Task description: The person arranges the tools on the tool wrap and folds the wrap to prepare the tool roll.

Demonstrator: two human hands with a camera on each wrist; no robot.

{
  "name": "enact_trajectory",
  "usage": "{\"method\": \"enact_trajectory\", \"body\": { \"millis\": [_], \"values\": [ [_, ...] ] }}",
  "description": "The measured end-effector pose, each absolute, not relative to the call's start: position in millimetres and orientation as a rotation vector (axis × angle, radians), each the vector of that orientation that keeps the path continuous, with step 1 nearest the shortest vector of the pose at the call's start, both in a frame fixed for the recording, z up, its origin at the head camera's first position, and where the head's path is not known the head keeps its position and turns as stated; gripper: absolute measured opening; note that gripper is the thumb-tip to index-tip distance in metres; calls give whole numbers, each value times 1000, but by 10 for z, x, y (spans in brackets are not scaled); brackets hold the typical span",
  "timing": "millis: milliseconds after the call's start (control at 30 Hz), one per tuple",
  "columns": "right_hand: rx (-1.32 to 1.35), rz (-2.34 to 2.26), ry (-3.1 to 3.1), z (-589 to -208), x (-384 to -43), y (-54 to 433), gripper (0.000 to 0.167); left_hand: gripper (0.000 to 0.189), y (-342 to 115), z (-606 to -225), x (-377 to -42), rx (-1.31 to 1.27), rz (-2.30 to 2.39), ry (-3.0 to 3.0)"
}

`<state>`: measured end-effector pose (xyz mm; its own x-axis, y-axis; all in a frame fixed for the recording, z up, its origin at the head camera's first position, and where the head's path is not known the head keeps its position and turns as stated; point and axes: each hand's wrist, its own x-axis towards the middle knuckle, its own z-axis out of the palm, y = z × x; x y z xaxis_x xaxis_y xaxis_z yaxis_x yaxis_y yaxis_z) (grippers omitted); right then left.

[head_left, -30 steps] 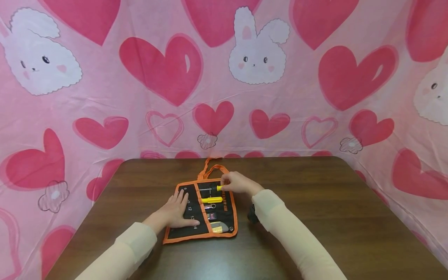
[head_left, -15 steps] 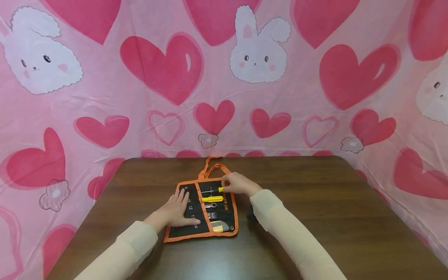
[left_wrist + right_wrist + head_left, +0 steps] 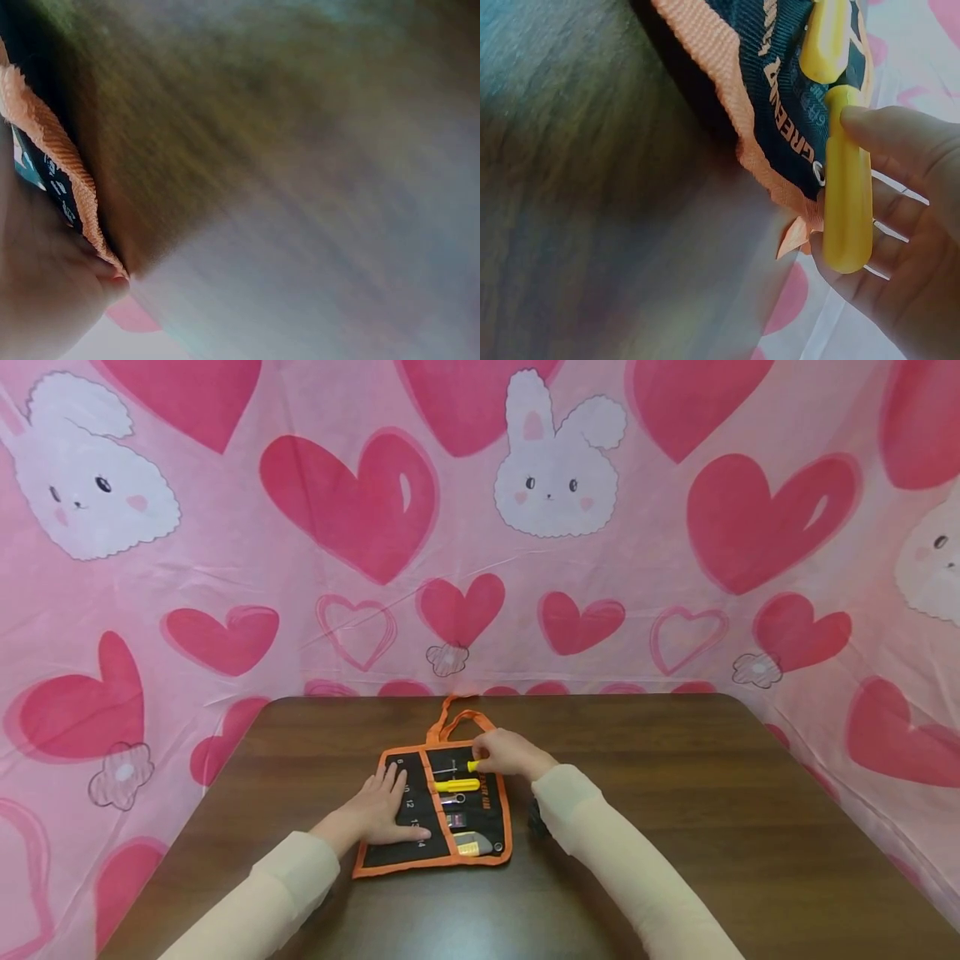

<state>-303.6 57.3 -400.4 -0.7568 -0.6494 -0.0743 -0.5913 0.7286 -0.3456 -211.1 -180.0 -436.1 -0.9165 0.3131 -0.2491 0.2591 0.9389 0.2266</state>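
Observation:
A black tool pouch with orange edging [image 3: 401, 864] lies spread on the table. My left hand [image 3: 381, 808] rests on its left half, fingers spread over the printed numbers. Between thumb and fingers, my right hand [image 3: 512, 752] holds a screwdriver by its yellow handle [image 3: 847, 195] at the pouch's far right part. Its thin shaft points left toward the orange band of the pockets. Just nearer sits a second yellow handle [image 3: 459, 785], tucked in a pocket. Below it show a ring-ended wrench [image 3: 455, 799] and a grey-and-yellow utility knife [image 3: 472, 844].
Two orange straps [image 3: 455, 720] trail from the pouch toward the far edge of the brown wooden table [image 3: 645, 827]. Behind the table hangs a pink cloth [image 3: 630, 560] printed with hearts and rabbits. A small dark item sits in the pocket above the utility knife.
The right hand and the screwdriver have shifted only slightly, the handle coming a little toward me. The left hand stays in place on the pouch.

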Motion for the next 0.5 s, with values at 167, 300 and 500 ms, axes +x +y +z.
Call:
{"method": "enact_trajectory", "body": {
  "millis": [167, 300, 500],
  "values": [
    [-1052, -419, 2768, -4036, -3027, 491, 10, 117, -1796, -4372, -2120, 429, 270, 2813],
    [-1067, -409, 2778, -4080, -3037, 431, 9, 116, -1794, -4370, -2117, 435, 273, 2813],
    [-1072, -435, 2771, -4088, -3032, 371, 9, 116, -1796, -4358, -2111, 441, 283, 2815]
  ]
}}
